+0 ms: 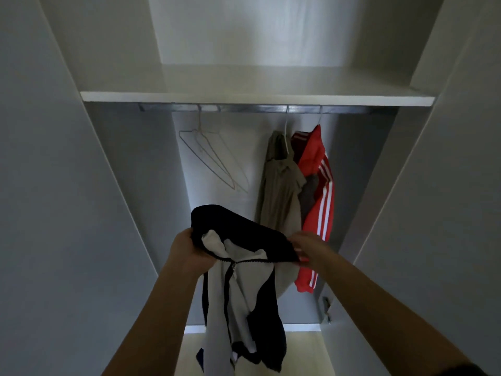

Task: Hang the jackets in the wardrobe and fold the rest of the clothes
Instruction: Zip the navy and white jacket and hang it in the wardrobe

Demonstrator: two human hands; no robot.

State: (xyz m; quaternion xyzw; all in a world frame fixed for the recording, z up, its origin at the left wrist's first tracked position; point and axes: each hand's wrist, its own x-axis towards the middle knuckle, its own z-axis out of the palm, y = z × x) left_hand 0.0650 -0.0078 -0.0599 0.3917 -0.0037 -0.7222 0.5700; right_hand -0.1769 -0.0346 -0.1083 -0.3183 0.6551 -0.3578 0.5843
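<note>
I hold a navy and grey zip jacket point(244, 289) up in front of the open wardrobe. My left hand point(187, 251) grips its collar on the left. My right hand point(306, 248) pinches the dark collar edge on the right. The jacket's body hangs down between my forearms. On the metal rail point(244, 108) hang an olive jacket point(279, 185) and, to its right, a red jacket with white stripes point(317, 191). Bare wire hangers point(211, 156) hang on the rail's left part.
A white shelf point(257, 96) runs across above the rail. Grey wardrobe side panels point(130, 185) stand left and right, with a door hinge point(326, 305) at the lower right. The pale wardrobe floor point(303, 354) shows below the jacket.
</note>
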